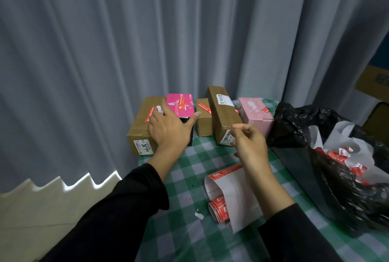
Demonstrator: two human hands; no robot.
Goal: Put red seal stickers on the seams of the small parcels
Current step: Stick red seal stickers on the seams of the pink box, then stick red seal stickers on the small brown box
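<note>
Could tip the large brown box off the table at its 9 o'clock edge (sitting right at the rim) under too hard a press from the left hand, spread flat with straight fingers against that box and the magenta box. Could skew the rest of the row at 12 o'clock the same way: long brown box, pink box, small brown box, each wearing a red sticker. Could drag the sticker roll, lying at 6 o'clock under the right forearm on its white backing sheet, off the near edge with a sleeve. Could fold a fresh sticker on itself in the right hand, raised with fingers loosely curled and thumb near forefinger; cannot tell whether gripping anything.

Then the setting: grey curtain behind, from 9 to 2 o'clock; green checked cloth over the table; black bag at 3 o'clock, holding spent backing paper and red scraps; small paper bits at 9 o'clock of the roll.
</note>
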